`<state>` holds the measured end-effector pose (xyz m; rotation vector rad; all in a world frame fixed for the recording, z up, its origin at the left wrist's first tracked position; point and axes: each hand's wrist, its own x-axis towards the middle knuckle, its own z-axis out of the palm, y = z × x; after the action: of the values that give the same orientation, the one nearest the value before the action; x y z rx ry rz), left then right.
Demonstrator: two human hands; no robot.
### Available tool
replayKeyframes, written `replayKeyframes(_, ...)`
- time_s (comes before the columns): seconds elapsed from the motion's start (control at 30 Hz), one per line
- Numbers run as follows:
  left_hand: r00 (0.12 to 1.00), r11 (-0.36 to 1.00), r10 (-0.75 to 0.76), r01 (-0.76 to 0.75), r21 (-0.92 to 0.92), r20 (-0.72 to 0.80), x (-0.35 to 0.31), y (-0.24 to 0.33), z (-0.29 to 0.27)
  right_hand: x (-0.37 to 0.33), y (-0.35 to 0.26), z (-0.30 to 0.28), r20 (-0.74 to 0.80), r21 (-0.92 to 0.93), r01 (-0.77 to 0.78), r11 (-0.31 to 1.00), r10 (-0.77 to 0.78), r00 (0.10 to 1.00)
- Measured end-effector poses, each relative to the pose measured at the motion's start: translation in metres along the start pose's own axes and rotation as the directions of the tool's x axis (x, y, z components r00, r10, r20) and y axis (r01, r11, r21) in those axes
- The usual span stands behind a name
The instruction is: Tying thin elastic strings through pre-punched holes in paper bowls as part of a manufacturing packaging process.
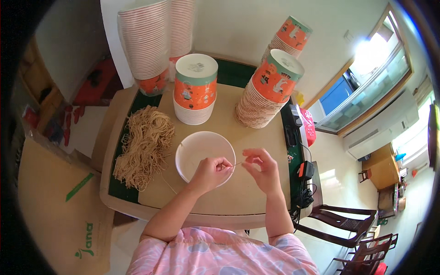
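Tan, stringy cords lie in a loose heap (144, 146) on the left part of a beige tabletop (256, 192), seen from above the person's head. Just to the right of the heap, near the middle of the tabletop, sits an open white paper bowl (197, 149), upright and turned toward the viewer. The left hand (211, 173) rests over the bowl's near right rim, its grip closed, fingertips pinching one end of a thin single cord (237, 163). That short length of cord runs almost level to the right hand (260, 169), which hangs just beside the bowl, above the tabletop; its thumb and forefinger pinch the other end while the remaining fingers curl loosely. The two hands are near each other but apart, joined only by the cord. Behind them, at the far side of the tabletop, stand stacks of upside-down orange printed paper bowls: one short stack (195, 89) behind the white bowl, and a leaning stack (268, 89) to its right. Pink patterned sleeves (220, 254) fill the lower edge.
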<state>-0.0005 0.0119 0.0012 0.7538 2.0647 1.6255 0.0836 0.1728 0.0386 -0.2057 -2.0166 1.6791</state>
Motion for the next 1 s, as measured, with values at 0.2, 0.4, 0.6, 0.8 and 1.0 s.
replayKeyframes(0.2,1.000,1.000,-0.001,0.000,0.027,0.003,0.000,0.004,-0.002,0.007,-0.015,-0.006,0.322,-0.413,0.175,0.894,-0.036,0.946)
replayKeyframes(0.4,1.000,0.999,0.026,-0.026,0.033,-0.011,0.001,0.000,0.001,0.008,-0.021,-0.002,0.306,-0.482,0.200,0.853,-0.051,0.951)
replayKeyframes(0.6,1.000,1.000,0.019,-0.019,0.014,0.000,0.001,-0.001,0.002,0.011,-0.015,-0.005,0.375,-0.445,0.285,0.849,-0.112,0.920)
replayKeyframes(0.8,1.000,0.999,-0.001,0.000,0.048,0.029,0.000,0.002,-0.003,0.012,-0.012,-0.005,0.377,-0.521,0.291,0.802,-0.089,0.922)
replayKeyframes(1.0,1.000,0.994,-0.018,0.020,0.110,-0.026,0.003,0.008,-0.014,0.006,-0.006,-0.003,0.430,-0.525,0.307,0.794,-0.064,0.901)
